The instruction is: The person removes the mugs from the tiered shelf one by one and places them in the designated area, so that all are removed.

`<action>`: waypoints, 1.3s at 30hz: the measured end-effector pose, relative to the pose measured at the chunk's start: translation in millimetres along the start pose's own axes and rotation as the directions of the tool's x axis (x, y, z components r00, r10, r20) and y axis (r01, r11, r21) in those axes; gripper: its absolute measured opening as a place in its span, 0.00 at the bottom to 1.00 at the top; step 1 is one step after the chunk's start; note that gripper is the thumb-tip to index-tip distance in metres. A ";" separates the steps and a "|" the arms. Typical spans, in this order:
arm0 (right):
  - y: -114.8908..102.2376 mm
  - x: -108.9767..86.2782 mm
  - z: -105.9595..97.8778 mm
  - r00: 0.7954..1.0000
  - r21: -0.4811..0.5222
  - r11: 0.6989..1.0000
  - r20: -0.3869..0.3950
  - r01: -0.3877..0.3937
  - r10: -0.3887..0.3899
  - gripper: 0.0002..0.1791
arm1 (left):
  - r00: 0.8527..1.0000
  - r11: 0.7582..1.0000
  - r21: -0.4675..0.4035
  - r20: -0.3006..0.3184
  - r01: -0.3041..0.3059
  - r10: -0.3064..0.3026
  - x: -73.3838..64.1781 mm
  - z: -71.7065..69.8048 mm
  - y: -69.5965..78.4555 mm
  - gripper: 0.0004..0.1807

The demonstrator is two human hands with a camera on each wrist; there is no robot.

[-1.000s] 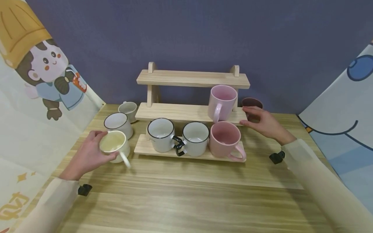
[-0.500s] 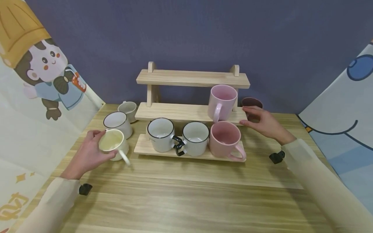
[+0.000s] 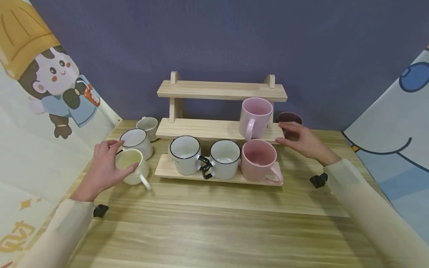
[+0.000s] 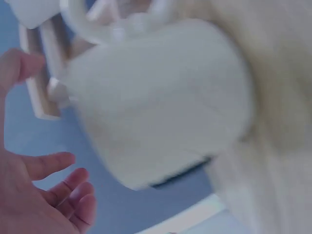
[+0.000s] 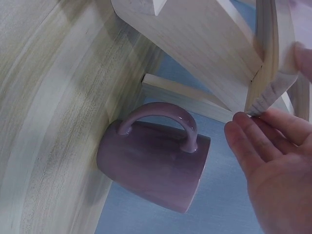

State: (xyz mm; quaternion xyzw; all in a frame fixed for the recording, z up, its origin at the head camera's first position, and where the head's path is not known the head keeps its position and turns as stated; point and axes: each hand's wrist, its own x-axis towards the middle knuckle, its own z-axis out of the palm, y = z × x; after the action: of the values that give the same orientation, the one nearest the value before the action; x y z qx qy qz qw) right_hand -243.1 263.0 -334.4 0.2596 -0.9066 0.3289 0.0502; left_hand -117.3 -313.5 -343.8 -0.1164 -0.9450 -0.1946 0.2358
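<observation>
Head view has the cream mug point(image 3: 140, 172) upright on the desk point(image 3: 214, 227) near its left edge, handle turned toward the front edge, perhaps to keep it clear of the white mug point(image 3: 142, 143) just behind. A small grey cup point(image 3: 149, 128) stands beyond, toward the desk's back left corner. On the wooden rack's point(image 3: 221, 89) bottom shelf point(image 3: 164, 169), a left black-rimmed mug point(image 3: 185, 156), a right black-rimmed mug point(image 3: 225, 163) and a rose mug point(image 3: 256, 165) sit close together, likely to share the short board; the black handles angle toward each other, whether touching is unclear. A pink mug point(image 3: 259, 121) stands near the right end of the middle shelf point(image 3: 201, 128). The right hand point(image 3: 303, 143) pinches that shelf's end, thumb by its front corner and fingers by its back, probably to steady the rack, its forearm reaching across the desk's right side. Behind it, a dark mug point(image 5: 151, 163) stands on the desk. The left hand point(image 3: 105, 167) is released, thumb and fingers spread beside the cream mug; the left wrist view shows a gap between them.
</observation>
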 end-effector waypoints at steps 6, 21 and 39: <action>-1.0 -0.2 -1.5 1.000 -0.012 1.000 0.004 0.007 -0.007 0.34 | 0.995 0.995 -0.028 -0.039 -0.093 0.092 27.0 -4.8 22.9 0.28; -0.3 -0.4 -1.4 1.000 -0.017 1.000 -0.001 0.006 -0.006 0.35 | 0.967 0.984 -0.011 0.182 -0.177 0.177 76.4 14.2 59.2 0.17; -10.7 8.1 -13.8 0.999 -0.124 0.992 0.046 0.023 -0.017 0.35 | 0.960 0.991 0.073 0.264 -0.116 0.093 109.4 29.2 63.7 0.18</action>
State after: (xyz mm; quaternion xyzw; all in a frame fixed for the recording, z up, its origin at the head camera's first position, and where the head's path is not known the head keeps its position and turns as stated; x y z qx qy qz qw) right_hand -245.8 261.1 -315.4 0.2725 -0.9236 0.2652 0.0493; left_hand -203.5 -230.0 -293.9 -0.1801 -0.9679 -0.1232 0.1246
